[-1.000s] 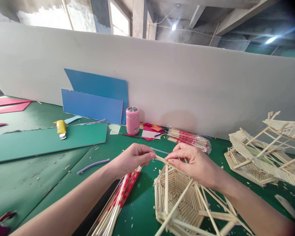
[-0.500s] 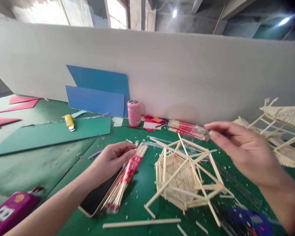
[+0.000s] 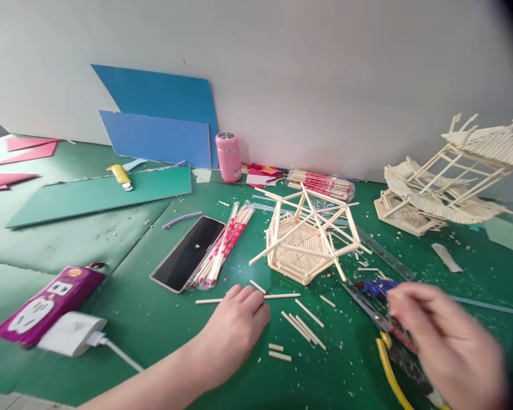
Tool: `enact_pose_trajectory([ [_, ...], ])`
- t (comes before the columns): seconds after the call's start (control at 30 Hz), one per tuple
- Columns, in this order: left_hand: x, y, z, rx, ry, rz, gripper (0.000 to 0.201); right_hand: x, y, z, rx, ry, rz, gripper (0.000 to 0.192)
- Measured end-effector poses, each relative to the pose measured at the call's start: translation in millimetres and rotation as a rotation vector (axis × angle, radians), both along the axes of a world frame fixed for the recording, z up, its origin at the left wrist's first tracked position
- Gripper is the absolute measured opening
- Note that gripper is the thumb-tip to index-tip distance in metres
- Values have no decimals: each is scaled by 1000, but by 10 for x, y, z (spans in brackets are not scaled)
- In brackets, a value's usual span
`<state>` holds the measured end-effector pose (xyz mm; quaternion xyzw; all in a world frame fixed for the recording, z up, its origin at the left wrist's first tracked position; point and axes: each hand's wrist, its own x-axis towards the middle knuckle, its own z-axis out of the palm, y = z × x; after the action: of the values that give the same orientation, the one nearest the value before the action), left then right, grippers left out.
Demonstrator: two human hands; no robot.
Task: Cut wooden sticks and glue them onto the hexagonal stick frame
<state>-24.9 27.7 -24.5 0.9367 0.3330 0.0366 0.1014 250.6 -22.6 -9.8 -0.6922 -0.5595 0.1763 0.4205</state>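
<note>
Left hand (image 3: 235,324) rests loosely curled and empty on the green mat (image 3: 154,319), fingertips at a long thin wooden stick (image 3: 248,298) before the hexagonal stick-built frame (image 3: 308,239), while the blurred right hand (image 3: 444,341), grip unclear, hovers over the blue-bodied tool (image 3: 378,287), probably mid-fetch, next needing a clean pinch.

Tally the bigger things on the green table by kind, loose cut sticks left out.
Stick models: 2, the hexagonal frame and the house frame
Wrapped chopstick bundles: 2, and
Blue boards: 2, and
Phone: 1
Pink flask: 1
Power strip: 1
Total: 9
</note>
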Motion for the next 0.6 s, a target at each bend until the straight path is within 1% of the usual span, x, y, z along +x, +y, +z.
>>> enact_pose_trajectory([
  [0.1, 138, -11, -1, 90, 31, -111, 24, -288, -102, 9, -77, 33, 155, 11],
  [0.17, 228, -12, 3, 142, 42, -153, 23, -382, -140, -42, -102, 55, 199, 13],
  [0.27, 338, -17, -33, 188, 44, -163, 21, -452, -194, -171, -113, 56, 275, 15],
  [0.47, 410, -33, -206, 258, 49, -163, 21, -527, -269, -426, -121, 27, 370, 17],
  [0.53, 409, -37, -221, 272, 56, -162, 23, -542, -279, -485, -125, -4, 405, 18],
  [0.6, 410, -35, -199, 274, 68, -166, 23, -555, -290, -528, -120, -13, 417, 18],
])
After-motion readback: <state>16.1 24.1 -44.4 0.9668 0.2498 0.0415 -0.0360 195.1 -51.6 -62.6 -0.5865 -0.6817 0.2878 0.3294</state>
